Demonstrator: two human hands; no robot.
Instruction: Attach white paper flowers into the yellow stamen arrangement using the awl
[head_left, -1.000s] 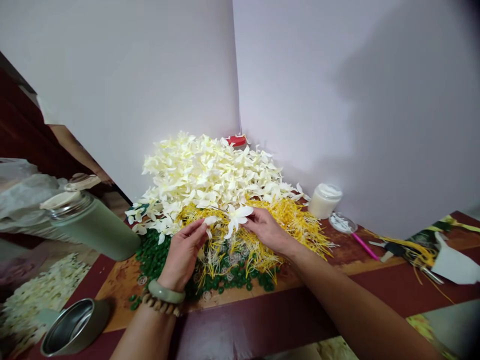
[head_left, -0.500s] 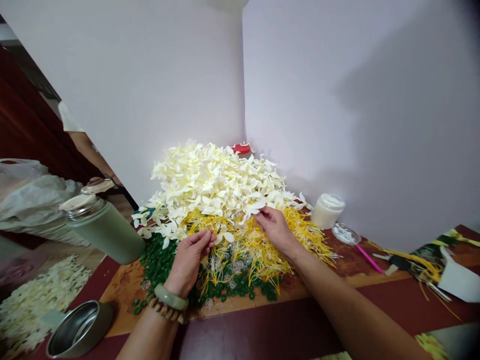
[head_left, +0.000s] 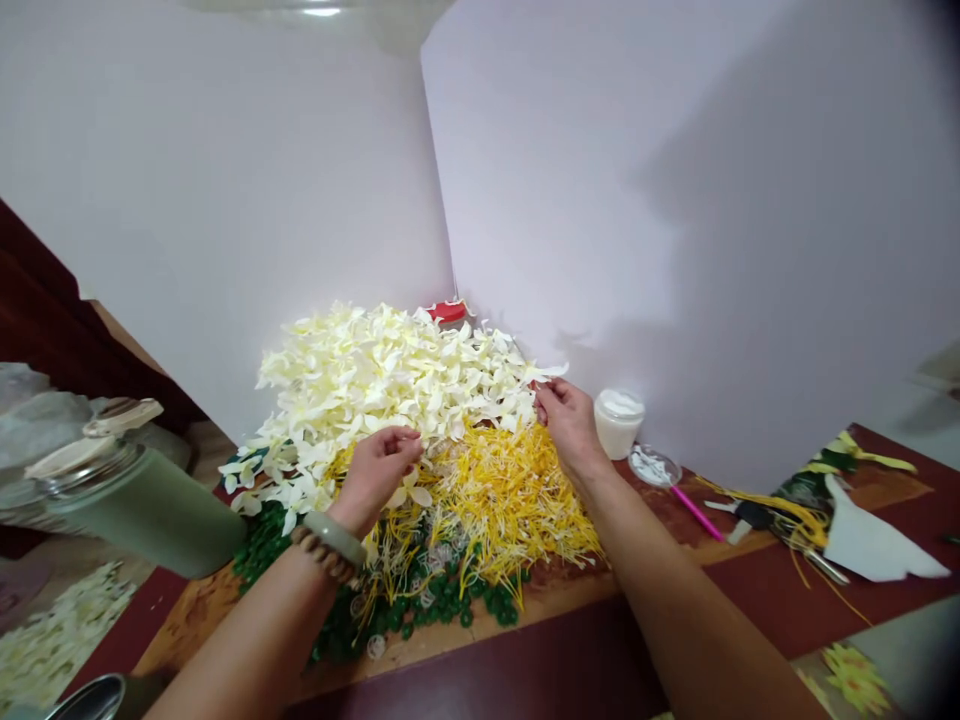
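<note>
My right hand (head_left: 568, 420) pinches a white artificial flower (head_left: 550, 372) at the right edge of a heap of white petal flowers (head_left: 390, 370). My left hand (head_left: 375, 475), with a bangle and a beaded bracelet at the wrist, hovers over the front of that heap. Its thumb and fingers are pressed together; what they hold, if anything, is too small to make out. Just below these fingers a loose white flower (head_left: 411, 491) rests on the yellow stamens. The yellow stamen strands (head_left: 517, 500) are piled between my hands. Green bead-like pieces (head_left: 442, 595) lie in front.
On the left stands a green flask (head_left: 150, 510), with a metal cup (head_left: 90, 697) nearer me. To the right are a white jar (head_left: 619, 422), a small dish (head_left: 654, 466) with a pink stick (head_left: 697, 514), and keys (head_left: 750, 518). A red-lidded jar (head_left: 448, 312) sits behind the heap.
The view has turned to the right. My right hand has moved up and right with its white flower. My left hand has risen away from the loose flower. The other person's arm is out of view.
</note>
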